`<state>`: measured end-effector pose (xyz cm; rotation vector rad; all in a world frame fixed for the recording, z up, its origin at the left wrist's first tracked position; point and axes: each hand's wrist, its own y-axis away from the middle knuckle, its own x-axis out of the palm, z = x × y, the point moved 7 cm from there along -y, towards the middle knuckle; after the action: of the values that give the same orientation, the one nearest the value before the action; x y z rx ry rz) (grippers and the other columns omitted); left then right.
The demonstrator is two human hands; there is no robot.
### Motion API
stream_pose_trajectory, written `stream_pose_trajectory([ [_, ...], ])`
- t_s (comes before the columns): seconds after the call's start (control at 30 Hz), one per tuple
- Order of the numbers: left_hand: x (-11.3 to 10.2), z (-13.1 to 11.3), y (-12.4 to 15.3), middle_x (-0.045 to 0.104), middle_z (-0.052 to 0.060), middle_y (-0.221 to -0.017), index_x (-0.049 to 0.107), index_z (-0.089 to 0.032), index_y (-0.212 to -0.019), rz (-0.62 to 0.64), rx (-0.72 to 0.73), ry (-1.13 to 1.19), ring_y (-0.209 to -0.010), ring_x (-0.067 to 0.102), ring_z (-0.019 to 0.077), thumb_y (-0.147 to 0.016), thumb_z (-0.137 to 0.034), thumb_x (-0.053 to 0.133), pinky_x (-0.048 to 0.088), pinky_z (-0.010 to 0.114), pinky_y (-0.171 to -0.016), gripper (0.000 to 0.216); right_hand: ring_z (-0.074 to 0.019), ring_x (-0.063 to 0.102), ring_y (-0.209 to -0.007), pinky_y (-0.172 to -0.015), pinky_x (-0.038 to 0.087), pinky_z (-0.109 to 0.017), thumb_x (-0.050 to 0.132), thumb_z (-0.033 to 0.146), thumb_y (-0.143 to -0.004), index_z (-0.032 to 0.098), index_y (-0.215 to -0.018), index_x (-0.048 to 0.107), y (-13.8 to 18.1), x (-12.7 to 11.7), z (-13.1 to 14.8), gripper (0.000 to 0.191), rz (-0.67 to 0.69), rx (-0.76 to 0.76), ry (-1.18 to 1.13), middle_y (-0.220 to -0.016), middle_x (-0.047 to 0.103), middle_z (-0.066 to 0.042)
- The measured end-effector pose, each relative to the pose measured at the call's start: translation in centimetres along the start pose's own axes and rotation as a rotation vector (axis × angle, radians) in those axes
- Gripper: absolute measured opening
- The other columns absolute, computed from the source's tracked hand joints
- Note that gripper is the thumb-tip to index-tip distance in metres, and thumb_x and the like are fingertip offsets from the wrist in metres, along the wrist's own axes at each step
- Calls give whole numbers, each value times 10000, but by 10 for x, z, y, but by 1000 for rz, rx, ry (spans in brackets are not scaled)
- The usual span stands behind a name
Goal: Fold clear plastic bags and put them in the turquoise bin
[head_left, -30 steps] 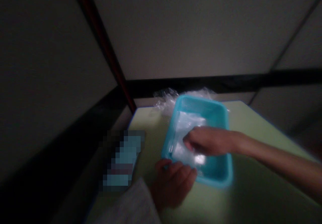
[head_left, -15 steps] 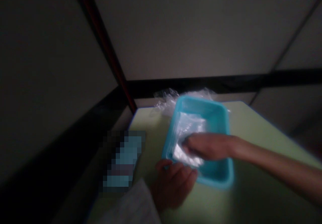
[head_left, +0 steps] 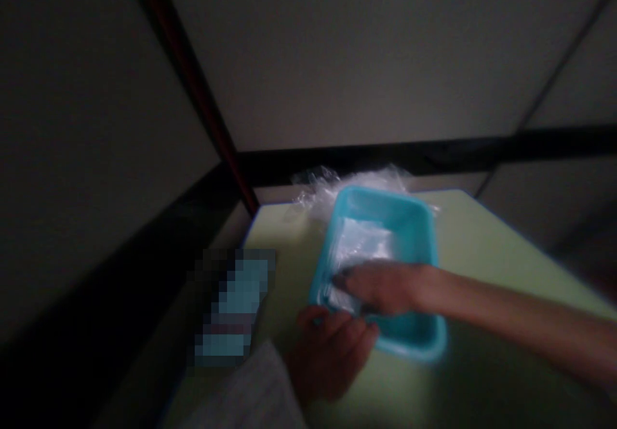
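A turquoise plastic basket (head_left: 421,352) sits on the table, tilted a little in view. My left hand (head_left: 332,355) is closed around its near left corner, with the fingers over the rim. Inside the basket, shiny clear plastic packets (head_left: 364,239) lie along the left side. My right hand (head_left: 385,287) reaches in from the right and rests over the near part of these packets. Its fingers look stretched out and apart, though they are blurred, and the packets under them are partly hidden.
Crumpled clear plastic film (head_left: 321,194) lies behind the basket. A pixelated flat item (head_left: 236,307) is at the left edge of the pale green table (head_left: 472,242). Wall panels with dark trim (head_left: 337,159) stand close behind and on the left.
My right hand has moved slightly left and nearer to me over the packets, with its fingers more spread. My left hand keeps its grip on the basket's corner.
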<state>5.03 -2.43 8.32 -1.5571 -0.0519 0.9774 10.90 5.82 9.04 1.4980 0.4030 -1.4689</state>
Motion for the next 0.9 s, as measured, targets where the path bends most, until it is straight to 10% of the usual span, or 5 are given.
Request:
stream_pose_trajectory([
  [0.37, 2, 5, 3, 665, -5, -755, 622, -159, -938, -41, -33, -43, -779, 545, 133, -945, -138, 406, 305, 337, -885, 217, -244, 598, -931, -730, 413, -298, 577, 204, -837, 131, -1105, 574, 29, -36, -36, 278, -182, 164, 74, -1066, 631, -128],
  [0.67, 3, 29, -4, 655, -2, -743, 589, -183, -920, -32, -126, -163, -750, 554, 152, -936, -157, 436, 331, 333, -783, 156, -154, 527, -585, -534, 314, -257, 489, 165, -798, 168, -790, 569, 78, -77, -54, 81, -892, 327, 118, -700, 612, -37],
  [0.9, 7, 65, -11, 651, 7, -738, 582, -181, -880, -41, -229, -326, -730, 555, 178, -884, -205, 552, 327, 345, -748, 40, -166, 550, -564, -543, 372, -263, 497, 197, -759, 164, -757, 578, 101, -41, -130, 87, -1023, 516, -69, -666, 627, -48],
])
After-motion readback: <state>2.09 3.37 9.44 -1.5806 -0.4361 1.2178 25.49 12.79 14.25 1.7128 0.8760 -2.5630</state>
